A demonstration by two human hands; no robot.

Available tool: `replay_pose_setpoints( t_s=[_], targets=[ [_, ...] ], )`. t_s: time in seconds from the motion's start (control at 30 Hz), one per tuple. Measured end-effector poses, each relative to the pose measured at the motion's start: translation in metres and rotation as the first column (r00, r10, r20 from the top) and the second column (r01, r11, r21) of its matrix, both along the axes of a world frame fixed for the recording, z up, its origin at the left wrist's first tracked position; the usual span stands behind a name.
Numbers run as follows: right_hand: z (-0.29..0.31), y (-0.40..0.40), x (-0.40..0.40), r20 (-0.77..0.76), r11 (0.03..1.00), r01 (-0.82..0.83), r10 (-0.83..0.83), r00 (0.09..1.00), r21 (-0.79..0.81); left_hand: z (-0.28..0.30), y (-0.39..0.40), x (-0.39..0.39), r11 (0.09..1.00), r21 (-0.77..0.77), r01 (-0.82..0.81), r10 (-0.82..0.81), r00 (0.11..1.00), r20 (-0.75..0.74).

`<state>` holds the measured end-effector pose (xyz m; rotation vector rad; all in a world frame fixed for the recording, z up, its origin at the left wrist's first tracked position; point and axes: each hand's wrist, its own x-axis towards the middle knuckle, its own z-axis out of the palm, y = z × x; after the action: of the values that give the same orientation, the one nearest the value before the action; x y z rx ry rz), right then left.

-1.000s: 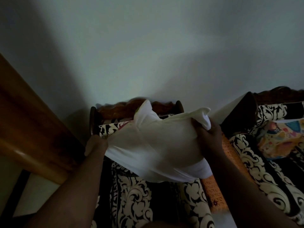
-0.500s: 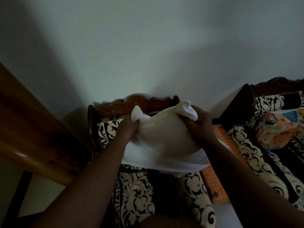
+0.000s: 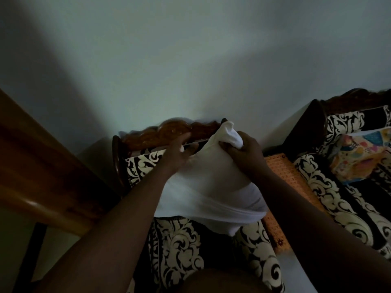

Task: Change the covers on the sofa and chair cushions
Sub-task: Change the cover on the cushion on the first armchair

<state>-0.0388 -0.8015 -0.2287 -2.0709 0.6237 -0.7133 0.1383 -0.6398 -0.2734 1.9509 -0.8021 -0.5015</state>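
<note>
Both forearms reach far over the black-and-cream patterned chair seat (image 3: 179, 244). The right hand (image 3: 243, 151) curls tight, bunching the far corner of the white cloth-covered cushion (image 3: 211, 187). The left hand (image 3: 179, 153), blurred, fingers spread, lies on the cushion's far-left edge; whether it grips is unclear.

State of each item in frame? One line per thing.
white cushion: held up above the chair seat, loose fabric bunched at its top corner
right hand: grips the bunched corner
left hand: on the cushion's upper left edge, blurred, grip unclear
patterned chair: black-and-cream cover on
colourful cushion: lying on the sofa at right
</note>
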Motion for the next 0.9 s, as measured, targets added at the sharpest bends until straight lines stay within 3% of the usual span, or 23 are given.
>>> replay_pose_setpoints(
  t_s=[0.03, 0.1, 0.17, 0.27, 0.37, 0.43, 0.5, 0.6, 0.73, 0.83, 0.9],
  targets=[
    [0.001, 0.001, 0.003, -0.006, 1.000, -0.006, 0.006, 1.000, 0.013, 0.012, -0.010, -0.015, 0.987, -0.072, 0.142, -0.143, 0.990, -0.012],
    [0.004, 0.006, 0.009, 0.004, 1.000, -0.020, 0.020, 1.000, 0.020, 0.024, -0.023, -0.039, 0.953, -0.032, 0.301, -0.298, 0.952, 0.075],
    [0.005, 0.006, 0.013, 0.000, 1.000, -0.026, 0.026, 1.000, 0.003, 0.024, -0.027, -0.049, 0.975, -0.017, 0.220, -0.214, 0.963, 0.166],
    [0.007, 0.000, 0.009, -0.051, 0.995, -0.061, 0.058, 0.997, -0.079, 0.017, -0.025, -0.050, 0.986, -0.159, 0.050, -0.022, 0.984, 0.174],
    [0.010, -0.009, -0.008, -0.142, 0.984, -0.140, 0.124, 0.982, -0.107, 0.018, -0.016, -0.047, 0.957, -0.272, -0.097, 0.115, 0.992, 0.051],
    [0.002, -0.023, -0.025, -0.320, 0.974, -0.184, 0.134, 0.938, -0.131, 0.020, -0.005, -0.037, 0.920, -0.344, -0.189, 0.168, 0.982, -0.092],
    [-0.015, -0.037, -0.042, -0.502, 0.964, -0.169, 0.043, 0.864, -0.207, 0.022, 0.008, -0.022, 0.874, -0.396, -0.283, 0.221, 0.956, -0.195],
    [-0.044, -0.055, -0.069, -0.557, 0.973, -0.094, -0.042, 0.830, -0.213, 0.017, 0.025, -0.007, 0.848, -0.407, -0.339, 0.252, 0.934, -0.254],
    [-0.057, -0.052, -0.076, -0.440, 0.999, 0.033, -0.042, 0.897, -0.028, 0.005, 0.032, 0.000, 0.869, -0.337, -0.363, 0.290, 0.924, -0.248],
    [-0.055, -0.040, -0.062, -0.340, 0.999, 0.011, -0.022, 0.940, -0.033, -0.004, 0.027, 0.005, 0.884, -0.172, -0.435, 0.419, 0.900, -0.122],
    [-0.052, -0.032, -0.053, -0.295, 1.000, -0.009, 0.002, 0.955, -0.021, -0.005, 0.023, 0.004, 0.836, -0.030, -0.548, 0.541, 0.833, -0.116]
  ],
)
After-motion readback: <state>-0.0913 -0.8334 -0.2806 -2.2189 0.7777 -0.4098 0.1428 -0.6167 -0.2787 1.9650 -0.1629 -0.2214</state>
